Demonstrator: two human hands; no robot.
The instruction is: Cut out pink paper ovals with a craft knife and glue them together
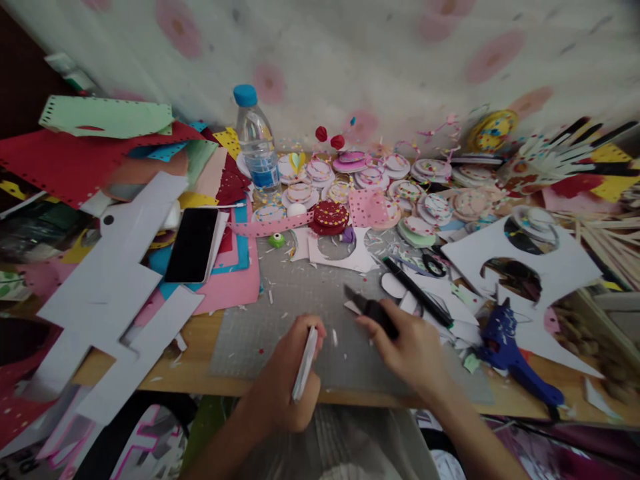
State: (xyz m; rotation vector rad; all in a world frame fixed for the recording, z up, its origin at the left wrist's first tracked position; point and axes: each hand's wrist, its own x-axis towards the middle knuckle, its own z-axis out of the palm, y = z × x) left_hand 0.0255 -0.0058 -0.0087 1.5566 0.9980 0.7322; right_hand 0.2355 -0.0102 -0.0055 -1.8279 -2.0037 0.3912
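My left hand [287, 377] is closed round a thin white strip of card [305, 363], held edge-on above the near edge of the grey cutting mat [300, 300]. My right hand [407, 347] grips a black-handled cutting tool [373, 309], its tip pointing up and left over the mat. It looks like scissors or a knife; motion blur hides which. Small white paper scraps lie scattered on the mat between the two hands.
A water bottle [257, 143] stands at the back. A black phone [193, 245] lies on coloured paper at left. Several decorated paper discs [400, 187] crowd the back. A blue glue gun [510, 350], a black pen [417, 291] and cut white card [550, 267] lie right.
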